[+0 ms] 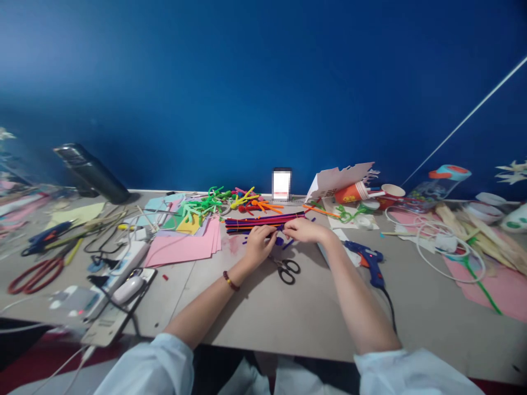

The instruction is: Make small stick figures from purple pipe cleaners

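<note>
My left hand (260, 242) and my right hand (303, 229) meet over the middle of the table, fingers closed in a pinch. Between the fingertips is a small purple pipe cleaner (280, 227), partly hidden by the fingers. Just behind them lies a banded bundle of pipe cleaners (247, 224) in purple, orange, red and black. Loose purple pieces (288, 244) rest on the table below the fingers. Close to my left wrist, a pair of black-handled scissors (287, 271) lies with its blades partly under the hand.
A blue glue gun (373, 262) lies at the right, its cord running to the table's edge. Pink paper (181, 248), green pipe-cleaner shapes (206, 204) and a power strip (119, 269) are on the left. A phone (281, 184) stands against the blue wall. Paper cups (352, 192) lie behind.
</note>
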Motion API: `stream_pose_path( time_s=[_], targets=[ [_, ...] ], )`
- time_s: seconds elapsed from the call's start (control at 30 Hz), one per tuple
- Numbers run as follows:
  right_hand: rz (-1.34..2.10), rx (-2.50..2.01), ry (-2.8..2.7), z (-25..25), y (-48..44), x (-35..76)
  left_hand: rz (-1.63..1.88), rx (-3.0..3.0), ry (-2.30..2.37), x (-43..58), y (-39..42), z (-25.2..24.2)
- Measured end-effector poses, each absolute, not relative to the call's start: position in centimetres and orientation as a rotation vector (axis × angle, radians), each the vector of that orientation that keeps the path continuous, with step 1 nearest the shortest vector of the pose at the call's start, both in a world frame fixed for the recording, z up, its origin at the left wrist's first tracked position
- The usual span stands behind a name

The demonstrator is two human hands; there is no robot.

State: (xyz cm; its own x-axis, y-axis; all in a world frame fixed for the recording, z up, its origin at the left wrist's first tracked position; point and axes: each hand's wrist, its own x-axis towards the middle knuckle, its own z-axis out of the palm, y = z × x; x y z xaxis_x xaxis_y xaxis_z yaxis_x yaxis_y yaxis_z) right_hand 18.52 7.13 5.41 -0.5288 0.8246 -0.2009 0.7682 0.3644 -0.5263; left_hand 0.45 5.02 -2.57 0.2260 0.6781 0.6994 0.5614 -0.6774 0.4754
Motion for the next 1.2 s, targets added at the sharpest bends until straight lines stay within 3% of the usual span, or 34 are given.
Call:
stream_pose_path(
  time_s=[0.37, 0.83, 1.2],
  targets=[
    [0.822, -1.447, -2.564, 5.4, 7.0, 18.5, 1.371, 2.1, 1.185, 0.7, 4.8, -2.2],
    [0.642, -1.444, -2.557, 6.7, 5.9, 17.9, 1.206, 2.821, 1.092, 0.8, 4.3, -2.9],
    [0.929, -1.512, -2.483, 4.6, 7.8, 18.9, 1.379, 2.825, 1.121, 1.0, 4.3, -3.4]
  ],
)
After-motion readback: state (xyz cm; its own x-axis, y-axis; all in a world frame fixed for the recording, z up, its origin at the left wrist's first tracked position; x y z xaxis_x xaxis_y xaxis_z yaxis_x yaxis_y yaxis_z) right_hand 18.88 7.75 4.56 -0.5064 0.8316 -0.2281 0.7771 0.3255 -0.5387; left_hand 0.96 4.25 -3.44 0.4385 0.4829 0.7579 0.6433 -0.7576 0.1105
